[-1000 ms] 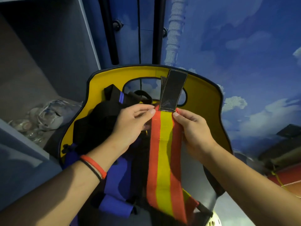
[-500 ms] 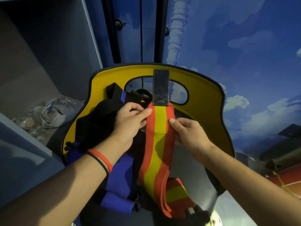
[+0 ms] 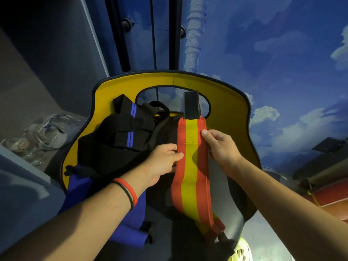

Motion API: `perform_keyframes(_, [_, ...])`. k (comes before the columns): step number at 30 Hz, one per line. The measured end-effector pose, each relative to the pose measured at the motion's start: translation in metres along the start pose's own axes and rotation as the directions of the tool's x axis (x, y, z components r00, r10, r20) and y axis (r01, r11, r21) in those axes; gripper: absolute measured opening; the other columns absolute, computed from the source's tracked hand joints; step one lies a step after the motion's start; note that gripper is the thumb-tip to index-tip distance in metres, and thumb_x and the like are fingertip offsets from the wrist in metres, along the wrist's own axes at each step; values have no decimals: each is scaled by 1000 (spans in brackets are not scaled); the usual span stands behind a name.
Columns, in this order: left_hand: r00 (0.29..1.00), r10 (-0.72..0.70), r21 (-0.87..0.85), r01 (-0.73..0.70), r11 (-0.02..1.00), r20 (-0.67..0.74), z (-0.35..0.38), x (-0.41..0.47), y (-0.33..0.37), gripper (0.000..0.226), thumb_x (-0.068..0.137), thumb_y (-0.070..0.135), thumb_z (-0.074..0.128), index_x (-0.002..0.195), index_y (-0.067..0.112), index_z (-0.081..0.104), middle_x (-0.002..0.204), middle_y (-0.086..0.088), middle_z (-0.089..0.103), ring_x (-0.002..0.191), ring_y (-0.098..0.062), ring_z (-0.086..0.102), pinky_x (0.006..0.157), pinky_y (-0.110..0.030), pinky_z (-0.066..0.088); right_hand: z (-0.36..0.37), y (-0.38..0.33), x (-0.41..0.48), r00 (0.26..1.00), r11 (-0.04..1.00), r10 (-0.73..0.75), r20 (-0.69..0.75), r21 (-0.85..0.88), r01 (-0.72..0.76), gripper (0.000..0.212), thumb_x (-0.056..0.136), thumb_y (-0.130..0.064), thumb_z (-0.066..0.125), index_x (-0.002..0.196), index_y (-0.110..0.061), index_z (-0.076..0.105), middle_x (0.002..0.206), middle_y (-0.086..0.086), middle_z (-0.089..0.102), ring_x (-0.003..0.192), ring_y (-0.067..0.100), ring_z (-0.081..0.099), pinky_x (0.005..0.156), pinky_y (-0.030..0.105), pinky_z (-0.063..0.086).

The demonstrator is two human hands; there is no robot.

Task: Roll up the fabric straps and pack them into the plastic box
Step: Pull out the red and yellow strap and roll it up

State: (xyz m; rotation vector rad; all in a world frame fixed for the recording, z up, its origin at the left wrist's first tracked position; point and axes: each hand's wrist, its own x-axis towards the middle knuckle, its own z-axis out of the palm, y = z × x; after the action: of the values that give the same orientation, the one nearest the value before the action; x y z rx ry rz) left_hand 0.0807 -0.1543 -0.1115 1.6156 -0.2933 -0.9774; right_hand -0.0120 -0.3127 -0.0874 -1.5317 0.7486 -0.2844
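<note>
An orange strap with a yellow centre stripe [image 3: 190,170] is held up lengthwise over a yellow-lined seat. A black hook-and-loop tab [image 3: 191,105] ends it at the top. My left hand [image 3: 162,162] pinches the strap's left edge at mid-height. My right hand [image 3: 220,146] pinches its right edge slightly higher. The strap's lower end curls down towards the seat bottom. Black straps with blue stripes [image 3: 124,136] lie piled on the seat to the left. No plastic box is visible.
The yellow seat back [image 3: 231,110] with a cut-out rises behind the straps. Blue fabric [image 3: 130,234] hangs at the seat's front left. Clear plastic bags [image 3: 47,136] lie on a ledge at left. A blue cloud-painted wall fills the right and far side.
The strap has shifted right and hangs straighter. My left hand slid down its left edge and my right hand moved up and right. The black tab rose against the seat cut-out.
</note>
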Motion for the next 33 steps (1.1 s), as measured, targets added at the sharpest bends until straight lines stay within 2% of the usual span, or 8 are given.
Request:
perform_keyframes(3, [995, 3, -11, -4, 1000, -97, 4, 17, -9, 26, 102, 8, 60, 127, 8, 67, 114, -7, 76, 96, -17, 75, 67, -25, 59, -2, -1, -1, 991, 989, 133, 8, -69, -132, 30, 103, -36, 58, 116, -11, 69, 68, -4, 65, 63, 12, 59, 53, 25, 50])
perform_keyframes(7, [984, -90, -66, 81, 995, -151, 6, 37, -16, 36, 98, 6, 66, 134, 5, 62, 120, -12, 72, 102, -22, 73, 66, -26, 59, 1, 6, -14, 914, 817, 401, 67, -478, -323, 42, 94, -38, 70, 124, -8, 66, 109, 9, 68, 98, 24, 67, 84, 38, 55])
perform_keyframes(12, [944, -137, -59, 125, 990, -301, 17, 47, -31, 26, 90, -6, 72, 106, 8, 58, 105, -17, 67, 88, -26, 70, 55, -29, 57, 0, 24, -10, 910, 744, 414, -13, -571, -347, 50, 91, -38, 74, 129, -17, 50, 99, 1, 54, 92, 18, 59, 86, 38, 52])
perform_keyframes(16, [945, -103, -48, 92, 995, -312, 24, 54, -33, 13, 88, -2, 76, 88, 9, 69, 108, -21, 73, 97, -31, 72, 77, -40, 62, -9, 27, 3, 938, 741, 345, -15, -610, -282, 27, 94, -31, 71, 117, -20, 64, 102, 1, 62, 96, 18, 62, 89, 37, 56])
perform_keyframes(21, [982, -147, 126, 161, 979, -116, 19, 50, -27, 47, 96, 18, 70, 141, 17, 58, 143, -5, 60, 125, -22, 60, 109, -43, 50, -6, 20, 2, 920, 843, 390, 51, -422, -334, 21, 103, -32, 58, 112, -16, 69, 93, 0, 67, 85, 16, 66, 70, 27, 51])
perform_keyframes(25, [989, -113, 232, 133, 964, -100, 11, 43, -17, 46, 99, 17, 65, 144, 20, 58, 168, 3, 19, 148, -21, 35, 120, -39, 33, 4, 18, -5, 896, 843, 441, 53, -367, -393, 23, 103, -36, 56, 97, -17, 65, 96, 4, 68, 88, 22, 66, 83, 37, 52])
perform_keyframes(29, [959, -260, 98, 271, 958, -115, 16, 28, -9, 22, 102, 27, 61, 122, 21, 66, 123, -5, 70, 112, -22, 65, 95, -43, 56, 5, 13, -13, 861, 837, 507, 36, -259, -482, 26, 102, -40, 58, 85, -20, 60, 87, 5, 66, 77, 22, 64, 63, 34, 48])
perform_keyframes(33, [926, -375, -126, 377, 917, 42, 17, 17, -13, 26, 101, 19, 63, 126, 14, 65, 114, -10, 76, 105, -25, 72, 78, -40, 61, 1, 11, -12, 890, 852, 448, 82, -342, -397, 30, 105, -43, 51, 109, -16, 64, 105, 5, 69, 89, 22, 66, 81, 36, 49])
